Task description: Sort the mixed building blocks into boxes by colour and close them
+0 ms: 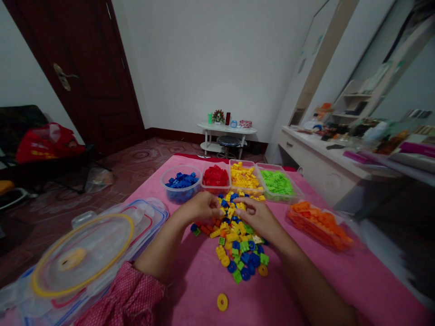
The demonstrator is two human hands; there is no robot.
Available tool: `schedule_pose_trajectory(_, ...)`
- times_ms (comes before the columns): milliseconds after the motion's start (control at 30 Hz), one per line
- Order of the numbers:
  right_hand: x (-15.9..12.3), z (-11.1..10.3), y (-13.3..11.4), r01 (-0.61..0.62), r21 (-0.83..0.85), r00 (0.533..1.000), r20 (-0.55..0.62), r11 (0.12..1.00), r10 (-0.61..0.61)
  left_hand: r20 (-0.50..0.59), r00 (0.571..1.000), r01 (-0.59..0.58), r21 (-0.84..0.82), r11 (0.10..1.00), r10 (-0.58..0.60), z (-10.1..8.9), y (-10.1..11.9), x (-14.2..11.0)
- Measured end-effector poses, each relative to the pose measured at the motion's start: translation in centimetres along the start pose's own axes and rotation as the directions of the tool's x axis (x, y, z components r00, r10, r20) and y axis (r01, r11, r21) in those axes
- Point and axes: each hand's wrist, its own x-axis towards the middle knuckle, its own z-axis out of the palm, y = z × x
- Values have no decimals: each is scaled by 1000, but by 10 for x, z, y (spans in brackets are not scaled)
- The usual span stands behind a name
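A mixed pile of plastic building bricks (234, 237) in yellow, blue, green, red and orange lies on the pink tablecloth. At the pile's upper left, my left hand (203, 209) is closed, fingertips and thumb together; whatever they pinch is too small to make out. On the opposite side my right hand (260, 216) reaches in over the bricks, its thumb and forefinger apart, with no brick clearly gripped. Behind the hands stand tubs of blue bricks (182, 180), red bricks (215, 175), yellow bricks (245, 175) and green bricks (277, 182).
Orange bricks (319, 222) fill a clear box at the right. Stacked clear lids (102, 253) cover the table's left side. One yellow ring (222, 302) lies near the front. Beyond are a white side table (226, 128), a stool (229, 141) and a cluttered dresser (319, 154).
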Motion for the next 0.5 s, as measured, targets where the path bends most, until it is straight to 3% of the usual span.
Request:
schedule_pose_trajectory(67, -3, 2, -4, 6, 43, 999, 51, 999, -8, 19, 1000, -11, -232, 973, 16, 0, 5, 0)
schedule_pose_trajectory(167, -5, 4, -10, 39, 75, 993, 105, 996, -47, 17, 1000, 22, -391, 920, -17, 6, 14, 1)
schedule_pose_trajectory(367, -9, 8, -18, 155, 54, 984, 76, 986, -159, -101, 995, -17, -338, 941, -18, 28, 11, 14)
schedule_pose_trajectory(500, -2, 2, -8, 48, 15, 999, -19, 999, -48, -163, 985, -1, -326, 945, -55, 26, 4, 19)
